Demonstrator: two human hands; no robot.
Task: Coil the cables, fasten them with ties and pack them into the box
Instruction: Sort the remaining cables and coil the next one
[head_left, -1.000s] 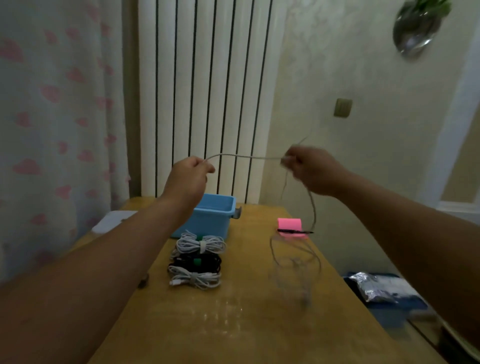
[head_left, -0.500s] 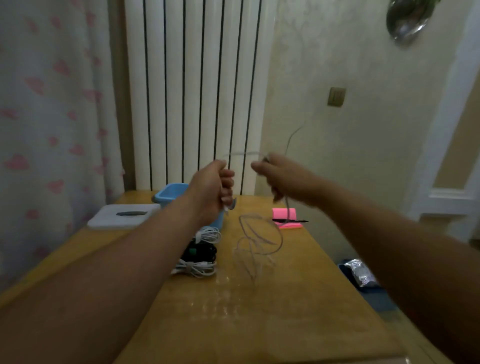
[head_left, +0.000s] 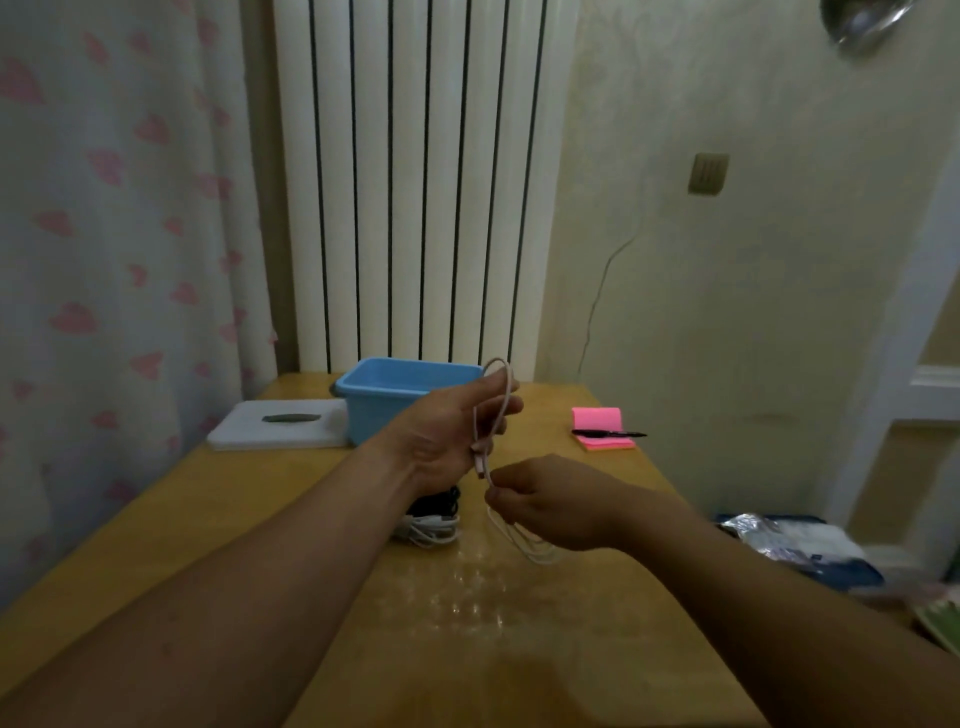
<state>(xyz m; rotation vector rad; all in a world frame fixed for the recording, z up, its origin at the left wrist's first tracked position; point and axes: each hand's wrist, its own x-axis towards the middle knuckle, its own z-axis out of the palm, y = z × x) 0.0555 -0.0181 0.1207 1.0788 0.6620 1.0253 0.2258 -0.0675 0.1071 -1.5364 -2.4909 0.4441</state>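
Observation:
My left hand (head_left: 457, 431) holds a loop of a thin white cable (head_left: 500, 410) upright above the wooden table (head_left: 467, 623), with the plug end hanging at its palm. Just below it, my right hand (head_left: 550, 501) pinches the same cable, and the slack (head_left: 524, 545) trails onto the table under that hand. Behind my left wrist lie tied coils, a black one (head_left: 441, 501) and a white one (head_left: 431, 530), partly hidden by my arm. The blue plastic box (head_left: 384, 395) stands open at the back of the table.
A white lid (head_left: 280, 428) with a dark strip on it lies left of the box. A pink sticky-note pad (head_left: 602, 428) with a black pen sits at the back right. A radiator and wall close off the far edge; a bagged bin (head_left: 795, 545) is beside the table's right edge.
Both hands have dropped lower and come together. The stretched cable span between them has become a loop in my left hand, and my right hand has moved under it.

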